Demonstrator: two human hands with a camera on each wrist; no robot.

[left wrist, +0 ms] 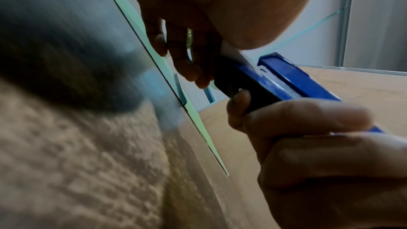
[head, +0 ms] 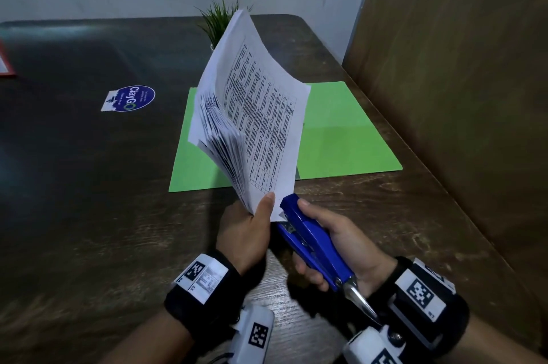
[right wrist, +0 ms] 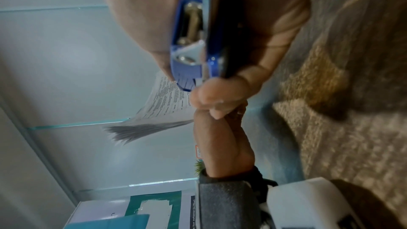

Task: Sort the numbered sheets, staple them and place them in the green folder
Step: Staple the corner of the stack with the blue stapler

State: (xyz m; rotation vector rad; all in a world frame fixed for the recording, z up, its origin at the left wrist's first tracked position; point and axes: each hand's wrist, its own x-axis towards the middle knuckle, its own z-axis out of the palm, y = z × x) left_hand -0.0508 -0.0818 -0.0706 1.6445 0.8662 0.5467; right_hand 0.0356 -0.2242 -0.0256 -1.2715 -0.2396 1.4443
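Green folder (head: 350,138) open flat at frame centre on dark table (head: 89,185); potted plant (head: 219,19) behind, sticker (head: 130,98) left. Sheets (head: 255,114) upright, fanned, lower corner pinched by left hand (head: 249,230). Blue stapler (head: 311,239) wrapped by right hand (head: 341,248), corner in mouth. Square edges, then squeeze firmly; left thumb close to stapler nose.

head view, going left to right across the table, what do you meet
Red-edged card → ClayGo sticker → left hand holding the sheets → blue stapler in the right hand → right half of the green folder.
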